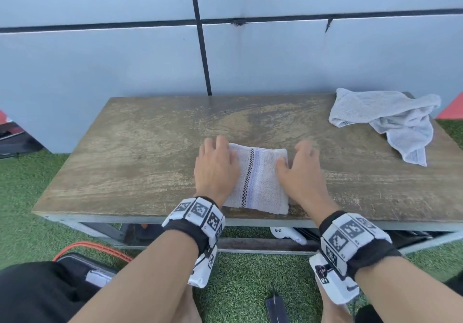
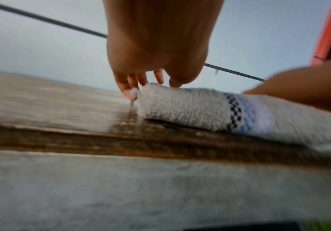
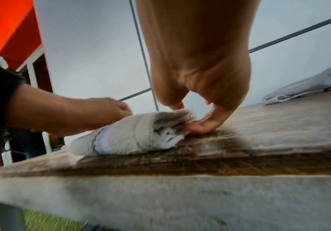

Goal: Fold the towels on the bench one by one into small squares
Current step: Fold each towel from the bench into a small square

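My left fingers point down along the left edge of the folded towel, only loosely bent; I see them touching the cloth, not clamped round it. The left hand lies palm-down over that side. The right hand rests on the towel's right edge: from the right wrist view its thumb is pressed against the stacked layers at the open end and a fingertip sits on top, which reads as a light pinch, though blur makes me unsure. The folded towel is a small thick square with a checked and blue stripe, lying on the bench near its front edge, between my two hands. Far to the right of the folded towel, at the bench's back corner, lies a crumpled grey towel, well apart. Behind it stands a pale panelled wall.
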A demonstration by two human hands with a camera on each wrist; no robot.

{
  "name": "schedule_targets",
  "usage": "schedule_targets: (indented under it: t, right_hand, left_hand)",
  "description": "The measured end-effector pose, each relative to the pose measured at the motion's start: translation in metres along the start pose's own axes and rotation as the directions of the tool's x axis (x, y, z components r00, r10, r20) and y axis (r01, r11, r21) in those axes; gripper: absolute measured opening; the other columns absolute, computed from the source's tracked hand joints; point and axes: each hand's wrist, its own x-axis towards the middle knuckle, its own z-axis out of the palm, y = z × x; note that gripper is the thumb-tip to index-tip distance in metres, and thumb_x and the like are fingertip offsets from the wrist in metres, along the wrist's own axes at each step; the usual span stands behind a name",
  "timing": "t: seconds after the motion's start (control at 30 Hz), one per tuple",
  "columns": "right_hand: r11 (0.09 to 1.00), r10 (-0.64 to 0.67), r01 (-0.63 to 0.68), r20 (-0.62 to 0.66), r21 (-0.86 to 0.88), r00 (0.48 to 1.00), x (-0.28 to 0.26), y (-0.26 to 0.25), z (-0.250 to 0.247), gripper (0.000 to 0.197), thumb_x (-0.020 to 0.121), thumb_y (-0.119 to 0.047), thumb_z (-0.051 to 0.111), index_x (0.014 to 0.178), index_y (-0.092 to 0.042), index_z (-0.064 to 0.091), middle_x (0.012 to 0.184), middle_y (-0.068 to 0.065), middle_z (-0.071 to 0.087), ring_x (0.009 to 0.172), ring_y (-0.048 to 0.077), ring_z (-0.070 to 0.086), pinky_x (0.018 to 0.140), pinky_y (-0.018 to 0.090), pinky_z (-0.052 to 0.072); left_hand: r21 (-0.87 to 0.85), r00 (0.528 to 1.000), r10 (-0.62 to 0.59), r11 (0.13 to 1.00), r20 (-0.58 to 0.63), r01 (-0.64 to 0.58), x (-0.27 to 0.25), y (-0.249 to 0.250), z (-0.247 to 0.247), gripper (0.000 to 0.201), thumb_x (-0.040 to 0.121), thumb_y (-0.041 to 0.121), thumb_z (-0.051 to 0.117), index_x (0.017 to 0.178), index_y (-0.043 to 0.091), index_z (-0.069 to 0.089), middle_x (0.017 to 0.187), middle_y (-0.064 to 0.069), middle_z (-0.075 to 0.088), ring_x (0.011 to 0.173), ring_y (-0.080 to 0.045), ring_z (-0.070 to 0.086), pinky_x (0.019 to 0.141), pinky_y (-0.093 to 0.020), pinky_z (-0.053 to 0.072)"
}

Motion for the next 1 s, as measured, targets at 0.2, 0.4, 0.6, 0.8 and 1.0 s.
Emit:
schedule_targets:
  t: [0.2, 0.4, 0.6, 0.8, 1.0]
  right_hand:
    - [0.904, -0.353, 0.384, 0.180, -0.189, 0.918, -0.022, -0.003, 0.029, 0.043, 0.101, -0.028, 0.033, 0.142, -0.015, 0.041, 0.153, 0.005, 0.032, 0.142, 0.021, 0.032, 0.114, 0.043, 0.032]
    - [0.900, -0.205, 0.327, 0.384, -0.287, 0.900, -0.017, 0.000, 0.033, 0.060, 0.105, -0.043, 0.012, 0.160, -0.023, -0.002, 0.167, -0.004, -0.014, 0.151, 0.010, -0.020, 0.124, 0.047, -0.007]
    - [0.898, -0.138, 0.291, 0.418, -0.330, 0.898, -0.004, -0.004, 0.034, 0.066, 0.102, -0.053, 0.015, 0.159, -0.027, -0.007, 0.167, -0.003, -0.013, 0.151, 0.012, -0.019, 0.122, 0.050, -0.009]
    - [0.881, -0.096, 0.280, 0.436, -0.381, 0.895, -0.006, -0.009, 0.031, 0.068, 0.100, -0.055, 0.012, 0.158, -0.028, -0.011, 0.167, -0.002, -0.009, 0.153, 0.016, -0.014, 0.124, 0.048, -0.002]
    - [0.820, -0.047, 0.252, 0.377, -0.514, 0.925, -0.010, -0.018, 0.024, 0.074, 0.099, -0.057, 0.016, 0.158, -0.012, 0.007, 0.151, 0.014, 0.027, 0.137, 0.031, 0.023, 0.112, 0.045, 0.023]
  left_hand:
    - [0.065, 0.925, 0.174, 0.976, 0.339, -0.207, -0.022, 0.006, 0.023, 0.051, 0.106, 0.038, 0.021, 0.156, 0.026, 0.024, 0.166, 0.005, 0.015, 0.153, -0.017, 0.007, 0.123, -0.048, 0.015]
    - [0.072, 0.893, 0.129, 0.982, 0.432, -0.177, -0.010, -0.001, 0.027, 0.055, 0.106, 0.043, 0.013, 0.160, 0.031, 0.006, 0.168, 0.012, -0.002, 0.154, -0.013, -0.011, 0.124, -0.051, 0.001]
    - [0.053, 0.918, 0.086, 0.992, 0.386, -0.116, 0.004, -0.010, 0.032, 0.055, 0.106, 0.045, 0.010, 0.160, 0.032, 0.006, 0.167, 0.014, 0.001, 0.155, -0.017, -0.003, 0.125, -0.048, -0.001]
    - [-0.135, 0.963, 0.007, 0.990, 0.269, 0.031, -0.002, -0.016, 0.029, 0.061, 0.104, 0.042, 0.032, 0.160, 0.027, 0.013, 0.167, -0.001, 0.015, 0.154, -0.020, 0.009, 0.126, -0.043, 0.003]
    - [-0.406, 0.981, -0.043, 0.906, 0.189, 0.117, -0.016, -0.035, 0.003, 0.072, 0.087, 0.049, 0.053, 0.151, 0.020, 0.040, 0.141, 0.006, 0.056, 0.134, -0.020, 0.048, 0.114, -0.035, 0.034]
